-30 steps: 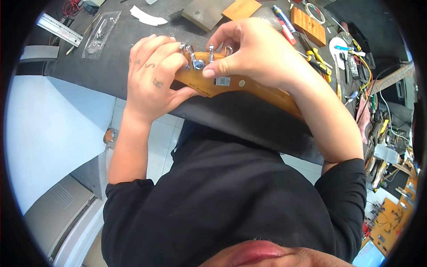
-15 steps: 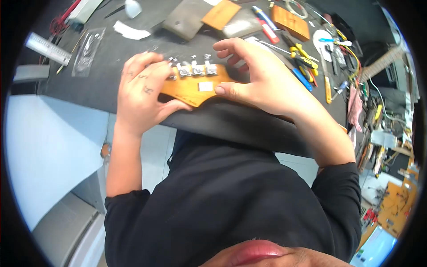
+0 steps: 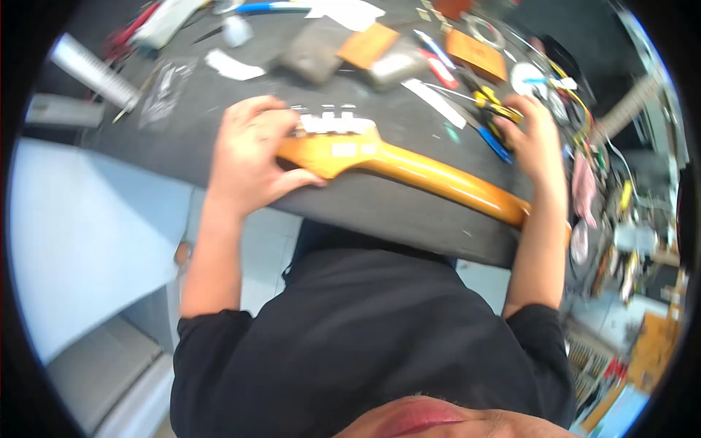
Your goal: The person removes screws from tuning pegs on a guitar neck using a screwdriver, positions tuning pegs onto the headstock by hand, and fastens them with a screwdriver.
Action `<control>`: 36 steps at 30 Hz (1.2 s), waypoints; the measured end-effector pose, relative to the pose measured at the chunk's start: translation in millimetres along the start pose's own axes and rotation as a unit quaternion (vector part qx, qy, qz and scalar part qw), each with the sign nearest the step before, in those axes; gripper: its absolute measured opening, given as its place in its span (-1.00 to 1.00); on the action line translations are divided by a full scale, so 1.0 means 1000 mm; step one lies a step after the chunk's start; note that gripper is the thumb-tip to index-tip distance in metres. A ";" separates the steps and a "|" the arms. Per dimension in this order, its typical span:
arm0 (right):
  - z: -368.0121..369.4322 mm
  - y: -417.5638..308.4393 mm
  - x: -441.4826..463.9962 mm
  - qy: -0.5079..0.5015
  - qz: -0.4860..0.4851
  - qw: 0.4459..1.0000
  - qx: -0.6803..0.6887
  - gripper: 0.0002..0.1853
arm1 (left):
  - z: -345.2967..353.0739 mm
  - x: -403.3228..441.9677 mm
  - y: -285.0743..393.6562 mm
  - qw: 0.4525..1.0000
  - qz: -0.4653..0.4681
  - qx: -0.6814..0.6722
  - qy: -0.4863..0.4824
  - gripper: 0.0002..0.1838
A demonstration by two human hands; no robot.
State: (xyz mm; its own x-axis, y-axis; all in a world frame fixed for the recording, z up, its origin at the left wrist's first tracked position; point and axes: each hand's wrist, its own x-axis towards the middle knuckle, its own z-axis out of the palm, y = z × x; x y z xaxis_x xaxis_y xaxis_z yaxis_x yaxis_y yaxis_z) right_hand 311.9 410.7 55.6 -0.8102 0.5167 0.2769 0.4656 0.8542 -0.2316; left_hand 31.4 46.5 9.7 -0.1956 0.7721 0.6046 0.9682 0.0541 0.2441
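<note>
A guitar neck (image 3: 445,179) of glossy amber wood lies back side up along the front of the dark bench. My left hand (image 3: 252,150) is closed on its headstock (image 3: 325,152), thumb on the near edge and fingers over the far edge. Bright metal tuning machines (image 3: 336,124) line the headstock's far side. My right hand (image 3: 537,142) is at the tools on the right, thumb and fingers apart around a yellow-and-black handle (image 3: 509,114); motion blurs any contact. Its forearm passes over the body end of the neck. A blue-handled tool (image 3: 495,144) lies just left of that hand.
Wooden blocks (image 3: 475,55) and a grey block (image 3: 312,55) sit at the back. White paper (image 3: 234,66) and a clear plastic bag (image 3: 169,91) lie at the left. Another fretted neck (image 3: 628,109) and cluttered tools occupy the right side.
My right hand has left the headstock and moved right to the yellow-and-black tools, uncovering the long neck. My left hand keeps its hold. The whole view has shifted slightly.
</note>
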 end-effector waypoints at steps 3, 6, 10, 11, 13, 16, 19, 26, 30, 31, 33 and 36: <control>-0.008 0.003 0.005 0.009 0.076 0.967 0.244 -0.70 | -0.007 -0.002 0.002 1.000 0.001 0.001 -0.012 -0.11; -0.010 0.013 0.008 0.072 0.075 0.925 0.366 -0.65 | -0.016 -0.001 0.000 0.998 -0.030 -0.033 0.043 -0.31; -0.001 0.022 0.006 0.105 0.093 0.837 0.529 -0.65 | -0.047 -0.003 -0.051 0.958 -0.223 -0.018 0.179 -0.69; 0.003 0.026 0.003 0.109 0.092 0.810 0.569 -0.66 | -0.063 -0.003 -0.072 0.939 -0.284 -0.006 0.195 -0.76; 0.012 0.028 0.001 0.114 0.101 0.772 0.617 -0.70 | -0.093 -0.004 -0.111 0.909 -0.384 0.037 0.160 -0.78; 0.023 0.036 -0.001 0.111 0.124 0.717 0.677 -0.74 | -0.117 0.000 -0.147 0.900 -0.409 0.145 -0.035 -0.77; 0.028 0.044 0.001 0.104 0.122 0.702 0.693 -0.74 | -0.107 0.003 -0.169 0.911 -0.330 0.212 -0.126 -0.78; 0.029 0.033 0.000 0.097 0.139 0.721 0.672 -0.72 | -0.091 0.031 -0.197 0.893 -0.282 0.275 -0.217 -0.81; 0.029 0.027 -0.002 0.099 0.146 0.726 0.665 -0.70 | -0.086 0.045 -0.189 0.882 -0.278 0.306 -0.227 -0.78; 0.029 0.026 -0.002 0.099 0.149 0.726 0.664 -0.70 | -0.087 0.043 -0.193 0.883 -0.279 0.308 -0.219 -0.77; 0.027 0.024 -0.002 0.093 0.154 0.733 0.655 -0.68 | -0.089 0.043 -0.188 0.893 -0.289 0.285 -0.195 -0.76; 0.026 0.019 -0.003 0.091 0.163 0.740 0.646 -0.68 | -0.094 0.048 -0.170 0.912 -0.286 0.232 -0.183 -0.74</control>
State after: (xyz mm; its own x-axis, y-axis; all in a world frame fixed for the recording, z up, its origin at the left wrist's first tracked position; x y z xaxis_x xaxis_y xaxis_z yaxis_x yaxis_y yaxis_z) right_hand 313.7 423.9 25.7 -0.6136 0.7827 0.1040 -0.1984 -0.0253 -0.9798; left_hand -156.8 14.8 68.1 -0.7066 0.6881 0.1651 0.7022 0.7107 0.0428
